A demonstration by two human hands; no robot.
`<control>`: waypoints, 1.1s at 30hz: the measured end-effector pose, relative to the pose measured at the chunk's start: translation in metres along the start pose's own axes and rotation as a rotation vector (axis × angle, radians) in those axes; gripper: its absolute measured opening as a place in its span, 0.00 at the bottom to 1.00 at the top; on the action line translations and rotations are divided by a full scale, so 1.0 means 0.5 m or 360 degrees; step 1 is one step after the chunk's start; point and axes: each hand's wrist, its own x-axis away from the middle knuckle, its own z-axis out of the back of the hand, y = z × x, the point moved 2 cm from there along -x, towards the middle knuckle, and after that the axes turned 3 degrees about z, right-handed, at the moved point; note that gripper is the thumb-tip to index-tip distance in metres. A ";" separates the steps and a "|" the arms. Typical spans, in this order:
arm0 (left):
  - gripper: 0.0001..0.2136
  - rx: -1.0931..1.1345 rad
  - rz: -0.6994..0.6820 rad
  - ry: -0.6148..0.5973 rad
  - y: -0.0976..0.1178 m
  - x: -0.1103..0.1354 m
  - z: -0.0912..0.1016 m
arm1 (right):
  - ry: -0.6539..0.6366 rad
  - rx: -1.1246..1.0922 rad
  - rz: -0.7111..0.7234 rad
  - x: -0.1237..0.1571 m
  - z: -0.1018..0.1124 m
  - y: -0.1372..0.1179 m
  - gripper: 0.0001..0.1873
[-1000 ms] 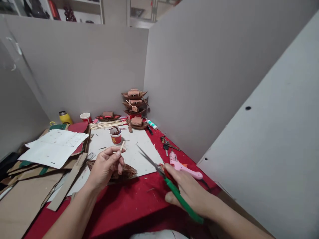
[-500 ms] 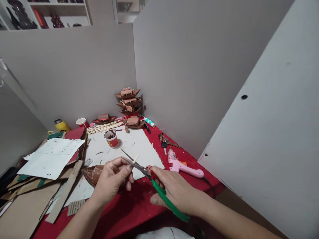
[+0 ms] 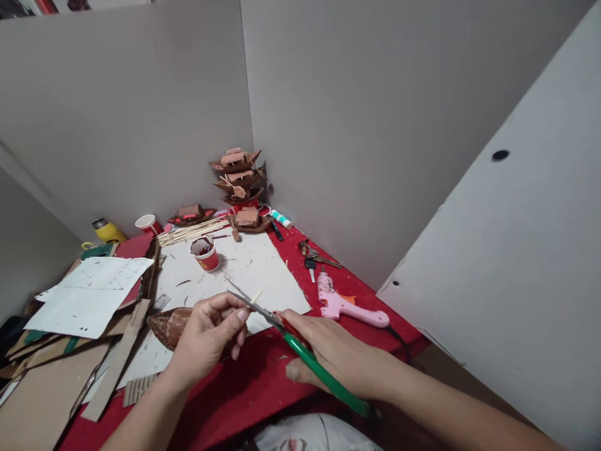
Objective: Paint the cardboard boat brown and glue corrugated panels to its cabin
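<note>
Between the thumb and fingertips of my left hand (image 3: 213,329) is a short pale wooden stick (image 3: 256,296). My right hand (image 3: 328,347) is closed around the handles of scissors (image 3: 310,360), one handle green and the other red. Their narrow blades point up and left and cross the stick just beyond my left fingertips, a slim gap showing between the tips. Behind my left wrist lies a brown model boat (image 3: 171,327), partly hidden by the hand. A red paper cup (image 3: 205,254) stained dark inside stands on the white sheet (image 3: 248,266) beyond.
A pink glue gun (image 3: 347,307), a key (image 3: 310,269) and pliers-like tools lie at right. Several brown model boats (image 3: 237,178) are stacked in the corner, near thin sticks (image 3: 192,233). Cardboard and papers (image 3: 94,291) pile up at left. Grey panels enclose the table.
My view has tipped downward a little. The scissors' handles have spread slightly and the blades remain across the stick; both hands keep nearly the same place.
</note>
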 end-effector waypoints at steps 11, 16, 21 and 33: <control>0.13 -0.0048 0.0079 0.0043 -0.020 -0.033 -0.012 | -0.0065 0.0085 -0.0303 -0.004 0.024 -0.004 0.12; 0.12 -0.0028 0.0056 0.0043 -0.021 -0.027 -0.016 | -0.0066 0.0165 -0.0349 -0.002 0.024 -0.009 0.12; 0.11 -0.0021 0.0007 -0.0056 -0.024 -0.007 -0.020 | -0.0069 0.0242 -0.0281 0.007 0.024 -0.019 0.11; 0.12 0.0100 0.0015 0.0053 -0.056 -0.022 -0.021 | -0.0088 0.0281 -0.0374 -0.010 0.021 -0.024 0.09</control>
